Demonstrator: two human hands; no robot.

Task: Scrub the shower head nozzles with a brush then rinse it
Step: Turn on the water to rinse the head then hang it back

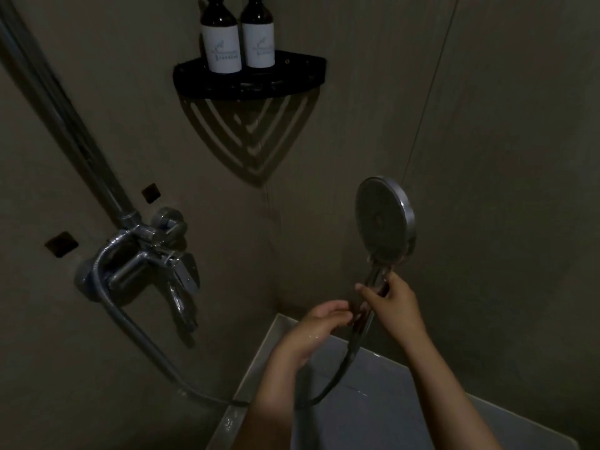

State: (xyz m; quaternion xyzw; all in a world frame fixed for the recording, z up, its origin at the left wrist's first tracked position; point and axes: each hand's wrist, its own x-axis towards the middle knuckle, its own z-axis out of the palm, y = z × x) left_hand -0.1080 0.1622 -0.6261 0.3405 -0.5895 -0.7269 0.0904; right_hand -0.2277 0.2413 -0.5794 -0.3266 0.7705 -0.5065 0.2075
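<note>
Holds the shower head (pixel 383 219) upright by its handle with the right hand (pixel 394 302), fingers and thumb clamped round the stem just under the round head. Sets the long axis near vertical, nozzle face turned left and toward the camera, hose (pixel 343 363) trailing down from the handle's foot and looping back to the mixer tap (pixel 146 254) on the left wall. Has the left hand (pixel 324 323) just left of and below the right, fingers curled at the handle's lower end; cannot tell whether gripping or only touching. Shows no brush anywhere, so probably calls for fetching one before scrubbing, likely with the left hand. Above, on the black corner shelf (pixel 246 84): two dark labelled bottles (pixel 221 43), upright, side by side.
</note>
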